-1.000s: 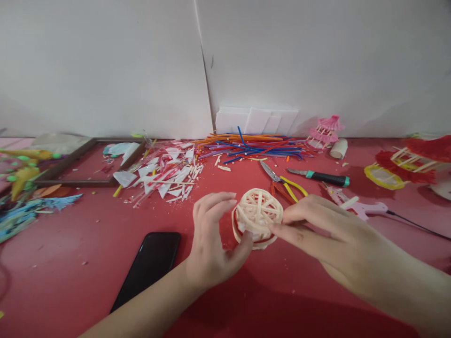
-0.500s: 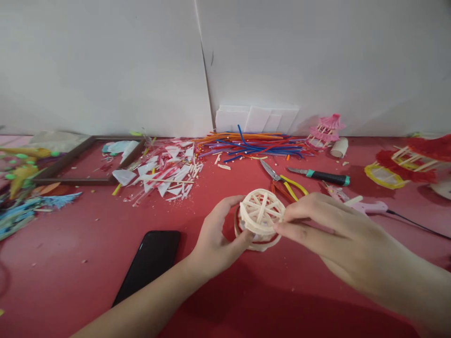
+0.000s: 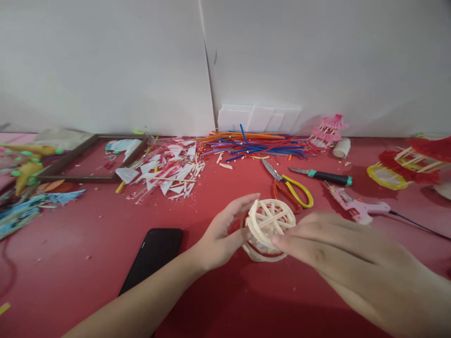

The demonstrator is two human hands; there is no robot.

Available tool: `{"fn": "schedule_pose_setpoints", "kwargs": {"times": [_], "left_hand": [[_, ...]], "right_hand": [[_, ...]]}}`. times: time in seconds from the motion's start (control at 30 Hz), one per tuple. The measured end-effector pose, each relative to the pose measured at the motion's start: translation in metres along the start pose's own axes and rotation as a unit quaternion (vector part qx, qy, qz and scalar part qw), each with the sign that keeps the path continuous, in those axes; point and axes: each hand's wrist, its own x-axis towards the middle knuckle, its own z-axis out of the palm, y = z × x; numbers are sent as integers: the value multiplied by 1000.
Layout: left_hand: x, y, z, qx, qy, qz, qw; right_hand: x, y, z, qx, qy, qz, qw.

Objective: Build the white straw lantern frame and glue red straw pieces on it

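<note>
A small round frame of pale sticks (image 3: 269, 225), with a spoked top ring and a red band inside, is held just above the red tabletop (image 3: 88, 263). My left hand (image 3: 221, 234) cups its left side, thumb under and fingers curled over the top rim. My right hand (image 3: 327, 239) pinches the frame's right edge between thumb and fingertips. Both hands grip it together.
A black phone (image 3: 153, 256) lies left of my left forearm. Behind the frame lie yellow-handled scissors (image 3: 289, 185), a craft knife (image 3: 322, 176), a pink glue gun (image 3: 355, 206), coloured sticks (image 3: 253, 143) and paper scraps (image 3: 165, 171). Finished red and yellow lanterns (image 3: 408, 164) stand at the right.
The frame and both hands have shifted slightly right and toward me, and the frame is now tilted so that its spoked ring faces more to the left.
</note>
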Motion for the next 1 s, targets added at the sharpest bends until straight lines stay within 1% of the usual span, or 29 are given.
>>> {"fn": "schedule_pose_setpoints", "kwargs": {"times": [0.07, 0.1, 0.13, 0.2, 0.23, 0.27, 0.3, 0.33, 0.37, 0.43, 0.6, 0.67, 0.73, 0.83, 0.87, 0.93, 1.0], "left_hand": [[-3, 1, -2, 72, 32, 43, 996], [-4, 2, -4, 117, 59, 81, 988], [-5, 3, -4, 165, 91, 128, 974], [-6, 9, -4, 257, 137, 223, 930], [-6, 13, -3, 308, 148, 259, 904], [-6, 16, -1, 360, 142, 293, 874], [-6, 20, 1, 396, 141, 314, 851], [-6, 23, 4, 415, 140, 330, 837], [-6, 25, 6, 428, 143, 336, 827], [-6, 27, 10, 440, 149, 343, 817], [-8, 27, 12, 457, 158, 333, 809], [-8, 26, 13, 463, 173, 324, 807], [-7, 23, 14, 461, 195, 299, 813], [-5, 16, 15, 438, 214, 213, 847], [-5, 14, 15, 430, 206, 179, 861], [-5, 11, 15, 412, 179, 137, 883], [-6, 9, 14, 394, 155, 123, 898]], "right_hand": [[0, -1, 0, -8, 11, 12, 1000], [1, -1, 0, -9, 11, 20, 1000], [1, 0, 0, -5, 11, 24, 1000], [4, 3, 1, 4, 7, 23, 1000], [5, 5, 1, 8, 1, 18, 1000], [6, 7, 2, 12, -6, 14, 1000], [7, 10, 2, 15, -13, 11, 1000], [8, 12, 3, 18, -16, 8, 1000], [8, 13, 4, 22, -18, 7, 1000], [7, 15, 4, 29, -17, 1, 999], [4, 15, 6, 27, -18, 4, 999], [4, 15, 6, 27, -18, 7, 999], [4, 16, 7, 25, -18, 11, 999], [5, 17, 6, 30, -18, 15, 999], [5, 17, 6, 32, -20, 16, 999], [6, 18, 5, 30, -25, 14, 999], [7, 18, 4, 24, -18, 5, 1000]]}}
